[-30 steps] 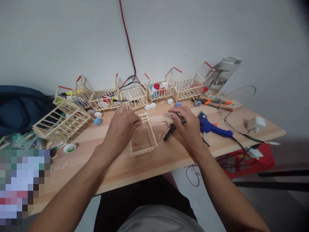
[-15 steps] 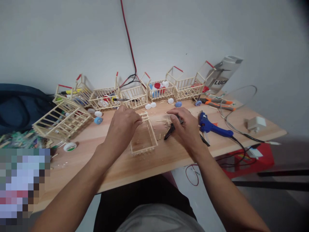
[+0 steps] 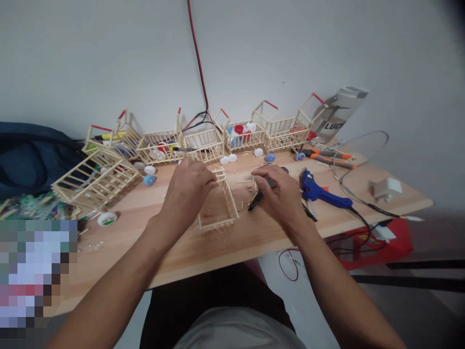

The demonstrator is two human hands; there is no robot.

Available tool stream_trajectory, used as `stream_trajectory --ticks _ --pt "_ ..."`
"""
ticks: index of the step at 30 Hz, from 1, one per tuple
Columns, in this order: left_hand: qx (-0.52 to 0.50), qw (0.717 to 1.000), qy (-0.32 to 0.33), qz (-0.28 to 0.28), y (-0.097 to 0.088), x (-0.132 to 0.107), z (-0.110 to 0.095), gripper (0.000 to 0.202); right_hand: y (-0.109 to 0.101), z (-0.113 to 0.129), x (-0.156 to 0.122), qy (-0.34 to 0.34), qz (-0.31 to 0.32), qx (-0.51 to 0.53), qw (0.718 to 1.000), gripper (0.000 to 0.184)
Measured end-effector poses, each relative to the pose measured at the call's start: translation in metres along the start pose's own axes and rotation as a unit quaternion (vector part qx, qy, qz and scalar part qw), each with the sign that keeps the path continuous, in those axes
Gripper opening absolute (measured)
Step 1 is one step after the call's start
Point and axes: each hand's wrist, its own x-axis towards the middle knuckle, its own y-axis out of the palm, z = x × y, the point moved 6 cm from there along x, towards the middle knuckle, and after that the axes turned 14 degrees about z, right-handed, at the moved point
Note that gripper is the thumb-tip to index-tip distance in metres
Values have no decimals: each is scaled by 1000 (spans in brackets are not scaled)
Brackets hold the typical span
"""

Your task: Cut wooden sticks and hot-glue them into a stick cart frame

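A small open frame of thin wooden sticks (image 3: pixel 221 206) lies on the wooden table (image 3: pixel 254 232) in front of me. My left hand (image 3: pixel 189 189) rests with curled fingers on the frame's far left corner, gripping it. My right hand (image 3: pixel 281 191) is closed around a black hand tool (image 3: pixel 256 198) whose tip points down-left toward the frame. Loose short sticks (image 3: pixel 244 182) lie scattered between the two hands.
A row of stick-built carts (image 3: pixel 207 140) with red handles lines the wall, one (image 3: pixel 96 179) tipped over at left. Bottle caps (image 3: pixel 148 180), a blue glue gun (image 3: pixel 321 193), orange pliers (image 3: pixel 329 157), a white adapter (image 3: pixel 387 188) and cables surround them. A red box (image 3: pixel 392 242) sits below the table's right edge.
Both hands have stayed almost in place; the right hand has drawn slightly nearer the stick frame. The view has shifted a little.
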Motion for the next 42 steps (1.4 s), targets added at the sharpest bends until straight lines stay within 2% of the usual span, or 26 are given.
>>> stream_trajectory --ticks 3,6,9,12,15,21,30,42 --pt "-47 997 -11 -62 -14 -7 7 16 -6 8 2 -6 -9 -21 1000 19" --pt "-84 985 -61 -140 -34 -20 22 16 -11 27 8 -44 -8 -45 998 17" --pt "-105 973 -113 -172 -47 -33 40 16 -5 53 18 -100 7 -77 992 16" --pt "-128 963 -149 -184 -48 -41 59 16 14 73 29 -151 48 -110 981 16" --pt "-147 953 -176 -198 -40 -47 75 16 34 81 40 -172 98 -148 969 14" --pt "-160 952 -178 -189 -28 -49 80 16 53 79 50 -176 136 -210 952 6" --pt "-152 955 -188 -170 -30 -51 79 18 58 73 52 -152 142 -166 964 14" --pt "-149 958 -188 -157 -29 -49 78 18 61 76 55 -132 159 -198 958 13"
